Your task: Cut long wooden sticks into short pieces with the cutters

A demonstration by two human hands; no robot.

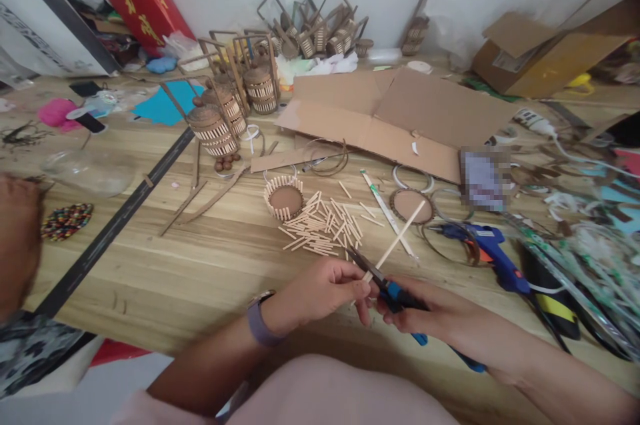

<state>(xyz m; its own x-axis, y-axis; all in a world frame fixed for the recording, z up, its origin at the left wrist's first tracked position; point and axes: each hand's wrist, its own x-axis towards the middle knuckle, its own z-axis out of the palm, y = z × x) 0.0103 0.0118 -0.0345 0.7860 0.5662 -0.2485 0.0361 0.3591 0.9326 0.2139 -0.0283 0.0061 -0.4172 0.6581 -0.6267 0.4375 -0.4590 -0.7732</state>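
Observation:
My left hand (327,288) pinches the lower end of a long thin wooden stick (403,233) that slants up to the right. My right hand (433,315) is closed on blue-handled scissors (380,278), whose dark blades meet the stick near my left fingertips. Just beyond my hands lies a pile of several short cut sticks (323,225). Beside the pile stands a small round basket (284,198) with a stick wall. A purple watch sits on my left wrist.
A blue glue gun (493,248) lies to the right, by round cardboard discs (410,205) and rings. Flattened cardboard (400,115) lies behind. Finished stick lanterns (220,121) stand at the back left. A black strip (115,225) crosses the floor. Another person's arm (17,238) is at the left edge.

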